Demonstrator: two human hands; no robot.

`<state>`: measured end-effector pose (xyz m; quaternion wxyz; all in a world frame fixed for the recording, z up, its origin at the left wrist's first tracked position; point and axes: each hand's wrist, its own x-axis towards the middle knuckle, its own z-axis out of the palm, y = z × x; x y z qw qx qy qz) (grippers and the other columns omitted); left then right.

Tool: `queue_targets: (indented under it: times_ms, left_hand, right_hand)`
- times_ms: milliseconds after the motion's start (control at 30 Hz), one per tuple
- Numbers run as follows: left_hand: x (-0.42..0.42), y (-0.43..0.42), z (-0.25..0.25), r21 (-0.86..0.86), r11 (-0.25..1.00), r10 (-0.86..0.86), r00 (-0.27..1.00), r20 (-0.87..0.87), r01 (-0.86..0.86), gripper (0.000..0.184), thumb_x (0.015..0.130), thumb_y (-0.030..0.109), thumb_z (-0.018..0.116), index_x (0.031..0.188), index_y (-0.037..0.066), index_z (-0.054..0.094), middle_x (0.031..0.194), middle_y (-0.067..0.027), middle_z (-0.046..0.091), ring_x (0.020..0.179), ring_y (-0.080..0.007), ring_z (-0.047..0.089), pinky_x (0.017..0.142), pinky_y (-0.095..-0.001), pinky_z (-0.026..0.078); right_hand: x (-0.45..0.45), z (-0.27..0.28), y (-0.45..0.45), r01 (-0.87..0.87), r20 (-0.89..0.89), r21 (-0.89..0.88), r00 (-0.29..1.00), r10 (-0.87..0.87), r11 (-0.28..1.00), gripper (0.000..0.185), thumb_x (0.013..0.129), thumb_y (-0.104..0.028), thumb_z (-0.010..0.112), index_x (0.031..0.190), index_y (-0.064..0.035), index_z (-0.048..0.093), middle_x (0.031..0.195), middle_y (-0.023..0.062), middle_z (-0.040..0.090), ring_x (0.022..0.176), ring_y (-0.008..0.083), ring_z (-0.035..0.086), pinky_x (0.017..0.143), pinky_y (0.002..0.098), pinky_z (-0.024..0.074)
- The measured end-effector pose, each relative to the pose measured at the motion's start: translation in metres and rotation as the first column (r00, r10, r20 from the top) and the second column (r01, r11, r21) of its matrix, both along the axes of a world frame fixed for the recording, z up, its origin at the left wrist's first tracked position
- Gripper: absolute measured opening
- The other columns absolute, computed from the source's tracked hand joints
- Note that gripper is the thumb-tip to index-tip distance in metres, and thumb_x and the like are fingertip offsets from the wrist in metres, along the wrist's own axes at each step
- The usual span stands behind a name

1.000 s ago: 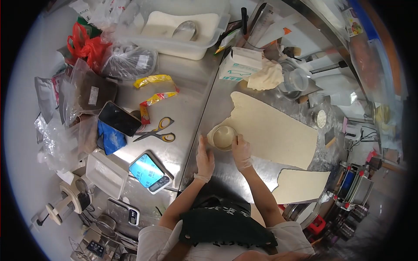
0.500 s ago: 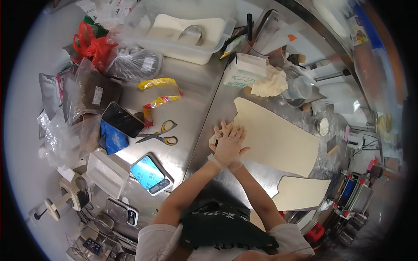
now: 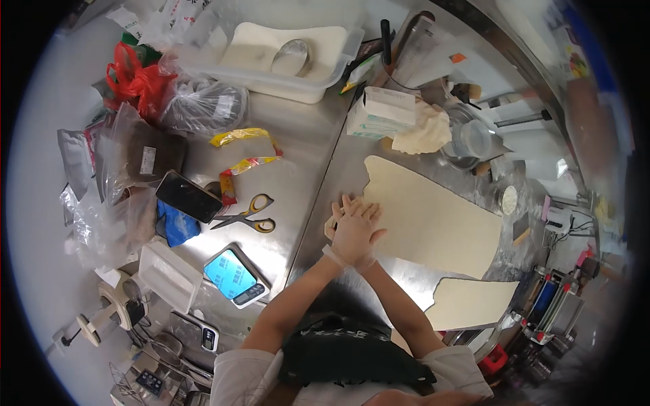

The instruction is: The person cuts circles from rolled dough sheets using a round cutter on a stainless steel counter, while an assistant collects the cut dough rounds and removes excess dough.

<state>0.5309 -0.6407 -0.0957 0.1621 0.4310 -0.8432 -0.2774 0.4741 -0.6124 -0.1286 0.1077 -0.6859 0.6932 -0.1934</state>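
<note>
Both hands wear clear gloves and lie stacked over the left end of a large pale dough sheet (image 3: 433,216). On top is my left hand (image 3: 351,240), its fingers stretched and its thumb out to the right. Beneath it, my right hand (image 3: 369,214) is mostly covered, with stretched fingertips showing past it. The round cup-like thing from the earlier view is hidden under the palms. A narrow edge of dough (image 3: 330,229) shows just left of the hands. A smaller dough piece (image 3: 472,303) lies at the lower right.
Scissors (image 3: 252,215), a scale (image 3: 237,276) and a phone (image 3: 189,196) lie to the left. Behind them stands a tub of white powder (image 3: 284,84) with a metal scoop. A white carton (image 3: 381,112), a cloth (image 3: 421,128) and bowls stand beyond the dough.
My hands have gone from holding the sides of the round thing to lying flat, one over the other, on top of it. Over the last half second they have barely moved.
</note>
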Motion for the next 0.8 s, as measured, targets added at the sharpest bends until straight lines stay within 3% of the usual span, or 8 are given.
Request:
queue_targets:
  times_ms: [133,300,433,500,600,700,733,800]
  left_hand:
    - [0.036,-0.01,0.013,0.09,0.953,0.301,0.885,-0.356,-0.288,0.048,0.092,0.022,0.059,0.136,0.006,0.053,0.122,-0.0153,0.061,0.12,-0.0343,0.051,0.102,-0.0484,0.038]
    - [0.063,0.02,-0.009,0.028,0.935,0.352,0.936,0.028,-0.353,0.056,0.091,0.018,0.061,0.144,0.01,0.044,0.083,-0.009,0.067,0.062,-0.0252,0.063,0.053,-0.0375,0.05]
    - [0.064,0.004,-0.041,-0.13,0.983,0.142,0.987,0.069,-0.133,0.056,0.09,0.02,0.063,0.143,0.011,0.046,0.067,-0.0059,0.065,0.049,-0.0251,0.061,0.045,-0.0365,0.048]
    - [0.07,-0.024,-0.043,-0.175,0.982,-0.073,0.997,0.013,0.075,0.055,0.09,0.019,0.063,0.142,0.011,0.047,0.064,-0.0059,0.064,0.046,-0.0252,0.06,0.043,-0.0365,0.047]
    - [0.062,-0.007,-0.024,-0.014,0.99,0.141,0.99,-0.001,-0.141,0.051,0.091,0.013,0.061,0.141,0.017,0.05,0.064,-0.009,0.062,0.052,-0.0275,0.061,0.048,-0.0398,0.048]
    - [0.045,0.03,-0.034,-0.107,0.867,0.472,0.871,-0.135,-0.487,0.05,0.092,0.014,0.06,0.141,0.019,0.051,0.068,-0.0101,0.065,0.053,-0.0286,0.062,0.049,-0.0393,0.049]
    - [0.047,0.027,-0.031,-0.053,0.914,0.4,0.915,-0.054,-0.402,0.049,0.092,0.014,0.06,0.141,0.018,0.051,0.069,-0.0105,0.065,0.055,-0.0292,0.063,0.051,-0.0392,0.05]
    - [0.06,0.004,-0.023,0.061,0.97,0.229,0.969,0.092,-0.235,0.048,0.093,0.014,0.06,0.14,0.017,0.053,0.072,-0.0112,0.066,0.058,-0.0304,0.063,0.055,-0.0391,0.052]
  right_hand:
    - [-0.019,0.028,0.003,-0.01,-0.019,-0.353,1.0,0.004,0.936,0.049,0.09,-0.02,0.059,0.138,-0.0087,0.052,0.113,0.0158,0.064,0.107,0.032,0.06,0.088,0.0439,0.049]
    - [-0.053,0.024,0.026,0.123,-0.037,0.206,0.992,-0.117,0.971,0.041,0.091,-0.012,0.061,0.132,-0.0111,0.061,0.094,0.0148,0.064,0.081,0.0295,0.061,0.069,0.0428,0.0479]
    - [-0.032,0.03,0.032,0.266,0.093,0.119,0.956,-0.278,0.957,0.036,0.094,-0.007,0.058,0.129,-0.0071,0.063,0.069,0.0124,0.061,0.054,0.027,0.059,0.053,0.0391,0.0474]
    - [-0.022,-0.004,0.045,0.312,0.056,-0.151,0.95,-0.307,0.938,0.043,0.091,-0.007,0.058,0.134,-0.0083,0.058,0.085,0.0122,0.065,0.069,0.0276,0.063,0.064,0.0405,0.051]
    - [-0.034,-0.015,0.042,0.222,0.095,-0.26,0.974,-0.204,0.94,0.049,0.089,-0.006,0.058,0.138,-0.0084,0.054,0.097,0.0125,0.069,0.079,0.0299,0.067,0.072,0.0417,0.053]
    - [-0.049,0.017,0.033,0.131,0.163,0.144,0.975,-0.154,0.981,0.05,0.088,-0.006,0.06,0.138,-0.0083,0.054,0.103,0.0153,0.069,0.083,0.033,0.067,0.077,0.0429,0.0529]
    - [-0.052,0.028,0.03,0.094,0.18,0.331,0.97,-0.16,0.939,0.049,0.088,-0.007,0.06,0.137,-0.0084,0.055,0.105,0.0166,0.069,0.085,0.0341,0.067,0.078,0.0434,0.0528]
    - [-0.035,0.0,0.04,0.236,0.144,0.023,0.961,-0.237,0.972,0.046,0.09,-0.009,0.06,0.136,-0.0103,0.056,0.099,0.0175,0.069,0.081,0.0326,0.067,0.072,0.0421,0.0528]
